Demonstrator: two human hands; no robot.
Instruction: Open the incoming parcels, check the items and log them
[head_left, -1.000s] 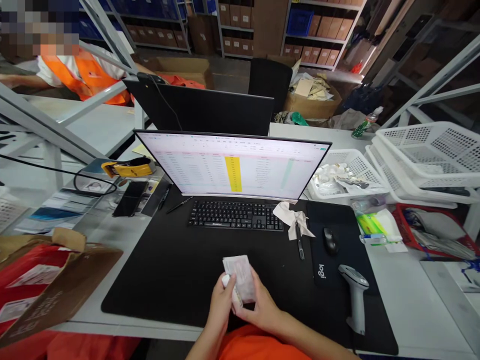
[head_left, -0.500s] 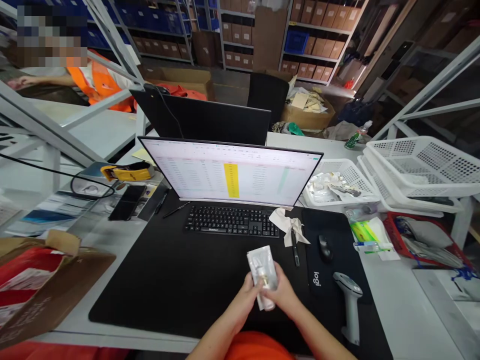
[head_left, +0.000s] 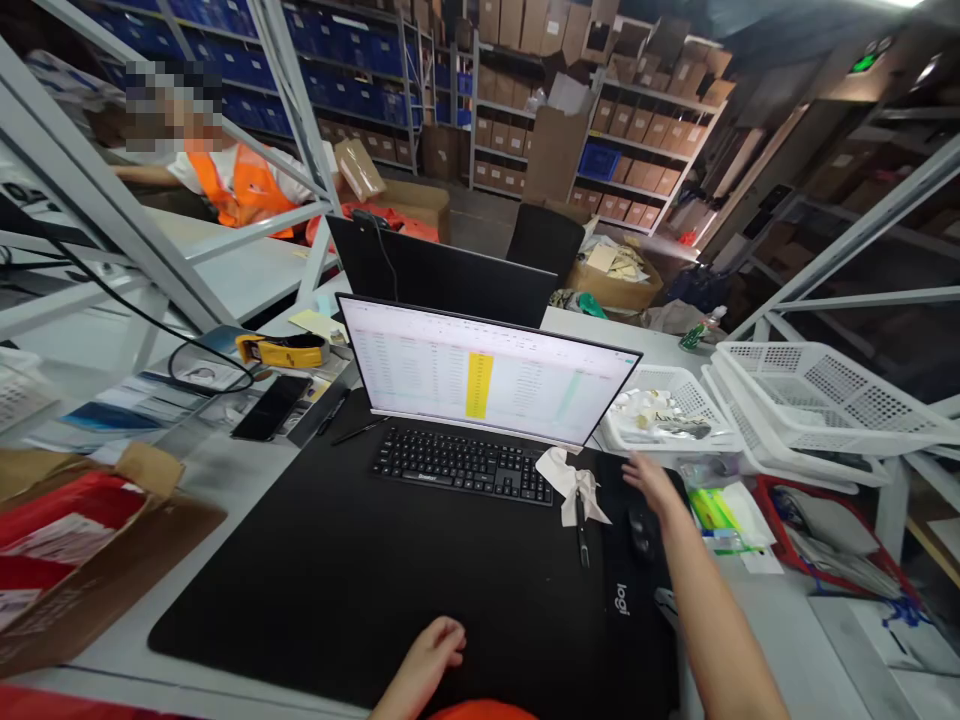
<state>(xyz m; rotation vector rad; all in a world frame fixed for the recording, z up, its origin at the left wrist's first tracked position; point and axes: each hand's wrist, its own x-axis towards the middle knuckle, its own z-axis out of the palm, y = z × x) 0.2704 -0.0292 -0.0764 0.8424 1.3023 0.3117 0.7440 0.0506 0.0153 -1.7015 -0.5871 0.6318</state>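
Observation:
My right hand (head_left: 652,484) reaches out over the black mouse pad with its fingers stretched and nothing in it. Just beyond it stands a white perforated basket (head_left: 709,440) holding several clear packets (head_left: 664,415). Beneath my right forearm, the black mouse (head_left: 640,534) and a partly hidden barcode scanner (head_left: 664,602) lie on the pad. Low over the black desk mat (head_left: 315,590), my left hand (head_left: 441,643) has its fingers curled in, and no object shows in it.
A monitor (head_left: 487,375) with a spreadsheet stands behind a keyboard (head_left: 461,470). A crumpled tissue (head_left: 559,470) and pen (head_left: 582,535) lie beside it. Stacked white baskets (head_left: 825,430) and a red tray (head_left: 765,500) stand right, an open carton (head_left: 142,560) left. A person in an orange vest (head_left: 259,185) sits behind.
The clear packet that both hands held has left them. My right hand has moved forward and right towards the white basket, while my left drew back a little. The view has tilted up.

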